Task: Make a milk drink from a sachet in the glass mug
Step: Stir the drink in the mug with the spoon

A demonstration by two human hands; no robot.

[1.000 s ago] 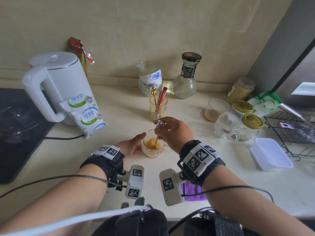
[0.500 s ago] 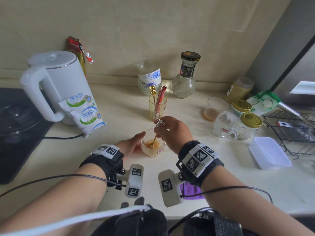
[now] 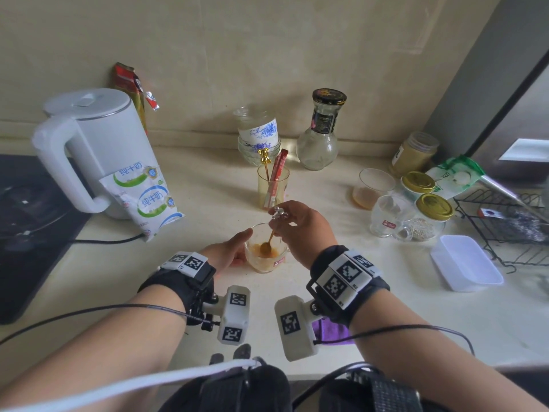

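Observation:
The glass mug [image 3: 267, 263] stands on the counter near the front, with orange-brown liquid in its bottom. My left hand [image 3: 230, 252] wraps the mug's left side and steadies it. My right hand [image 3: 303, 228] pinches the silver top of a small gold spoon [image 3: 269, 243] whose bowl dips into the liquid. A white milk pouch [image 3: 145, 197] with green and blue print leans against the white kettle [image 3: 95, 150] at the left. Behind the mug, a yellow glass [image 3: 271, 188] holds a red sachet [image 3: 276, 179] and another gold spoon.
Stacked bowls and a cup [image 3: 260, 138] and a glass bottle [image 3: 319, 135] stand by the wall. At the right are several jars [image 3: 430, 215], a glass tumbler [image 3: 372, 188], a white plastic box [image 3: 465, 266] and a wire rack [image 3: 505, 221]. A black hob [image 3: 26, 221] lies at the left. A purple cloth [image 3: 334, 331] sits near the front edge.
My right hand has moved the spoon around inside the mug, and the spoon's bowl now shows more to the left. My left hand stays on the mug.

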